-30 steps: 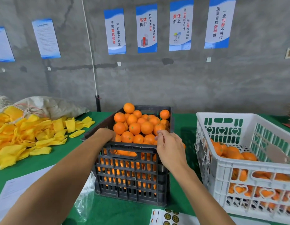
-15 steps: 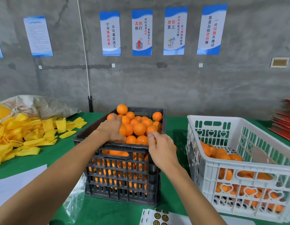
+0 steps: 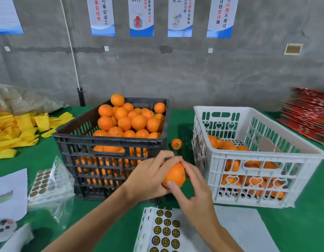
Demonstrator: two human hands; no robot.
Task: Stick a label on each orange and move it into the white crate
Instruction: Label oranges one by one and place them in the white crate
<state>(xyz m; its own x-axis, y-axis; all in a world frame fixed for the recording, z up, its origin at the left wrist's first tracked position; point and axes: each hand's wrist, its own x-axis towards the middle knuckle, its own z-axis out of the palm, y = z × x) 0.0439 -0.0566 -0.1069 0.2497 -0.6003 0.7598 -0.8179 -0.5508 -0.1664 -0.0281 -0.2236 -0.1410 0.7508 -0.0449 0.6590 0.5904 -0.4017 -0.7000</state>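
Both hands hold one orange (image 3: 173,174) in the air, in front of the black crate (image 3: 110,142), near its front right corner, above the green table (image 3: 293,224). Left hand (image 3: 148,179) grips the orange from the left, fingers curled over the top, thumb underneath. Right hand (image 3: 195,186) pinches it from the right, thumb pressed on the front face, fingers along the far side. A small dark spot sits on the orange's right side; can't tell if it is a label or the stem end.

Black crate is heaped with oranges up to the rim. White crate (image 3: 257,160) stands just to the right of the black crate, partly filled with oranges. A loose orange (image 3: 176,144) lies on the table right of the black crate, in the gap to the white crate, with a dark round mark on it.

Label sheet (image 3: 164,231) with round dark-gold stickers lies in front of the black crate, below the hands. A second sticker sheet in a clear bag (image 3: 48,184) lies just left of the black crate. Yellow foam sleeves (image 3: 17,131) are piled further left of it. Red stacked cards (image 3: 310,113) sit far right, beyond the white crate.
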